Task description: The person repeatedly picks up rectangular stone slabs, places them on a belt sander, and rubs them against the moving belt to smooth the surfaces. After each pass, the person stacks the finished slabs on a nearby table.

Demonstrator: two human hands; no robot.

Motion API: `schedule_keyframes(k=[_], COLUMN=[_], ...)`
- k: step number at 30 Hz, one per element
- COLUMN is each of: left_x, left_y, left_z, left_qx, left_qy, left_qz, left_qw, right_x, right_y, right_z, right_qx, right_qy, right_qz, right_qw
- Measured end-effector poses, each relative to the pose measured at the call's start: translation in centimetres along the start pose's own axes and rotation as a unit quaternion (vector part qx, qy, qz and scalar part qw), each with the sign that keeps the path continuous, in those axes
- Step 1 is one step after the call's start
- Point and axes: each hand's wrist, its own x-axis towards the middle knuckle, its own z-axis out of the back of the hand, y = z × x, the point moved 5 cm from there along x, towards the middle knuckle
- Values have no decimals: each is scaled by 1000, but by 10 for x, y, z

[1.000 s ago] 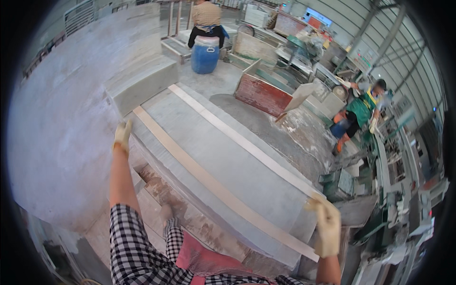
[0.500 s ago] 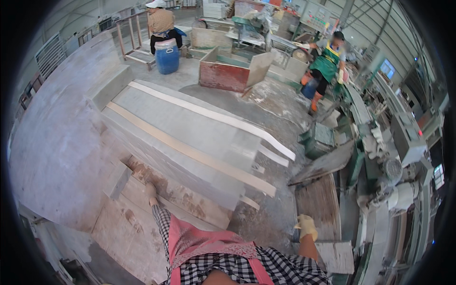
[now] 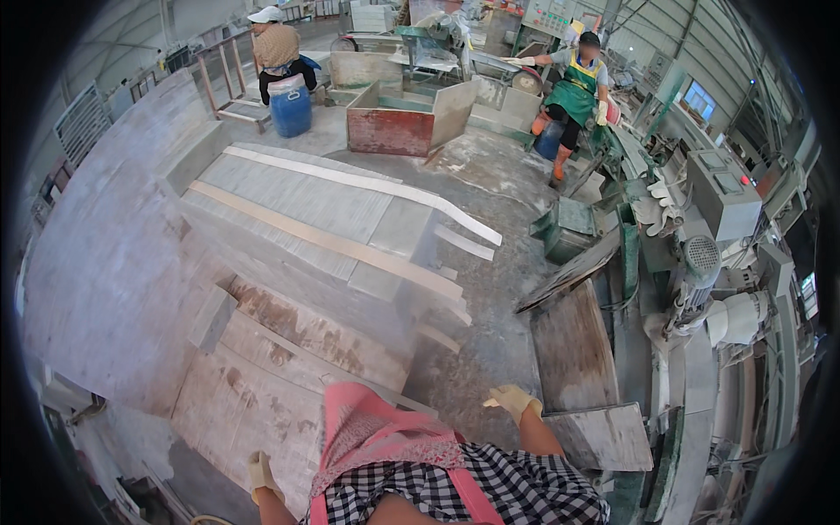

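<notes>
Both my hands wear pale yellow gloves and hold nothing. My left hand (image 3: 260, 473) hangs low beside my pink apron, over a stained stone slab (image 3: 262, 385). My right hand (image 3: 514, 402) hovers with fingers loosely apart above the dusty floor, near a grey slab (image 3: 573, 346) on the machine bed. A long tan stone strip (image 3: 324, 240) lies on the stack of grey slabs (image 3: 297, 197) ahead, out of reach of both hands. A white strip (image 3: 367, 185) lies farther back on the same stack.
A green stone-working machine (image 3: 700, 262) runs along the right. A person in a green apron (image 3: 573, 92) works at the back right; another sits by a blue barrel (image 3: 290, 109). A red-sided bin (image 3: 394, 129) stands behind the stack. A large slab (image 3: 105, 254) leans on the left.
Both hands let go of the tan strip, which stays on the stack. I have stepped back and turned right; my hands dropped to my sides.
</notes>
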Motion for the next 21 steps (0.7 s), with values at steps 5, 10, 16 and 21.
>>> schedule_keyframes(k=[5, 10, 16, 21], left_x=[-3, -29, -91, -131], left_y=[-56, -69, 29, 106], left_z=[-54, -98, -96, -64], left_qx=[-2, 69, 2, 39], left_qy=[19, 130, 195, 278], left_qz=[-57, -65, 8, 180], left_qw=[998, 987, 981, 943], right_x=[-1, -49, -129, -242], right_y=[-78, -123, -132, -188], right_z=[-49, -70, -102, -137], right_qx=[6, -125, -381, -2], right_qy=[67, 65, 97, -20], right_qz=[2, -29, 116, -104], right_qw=[998, 990, 912, 994])
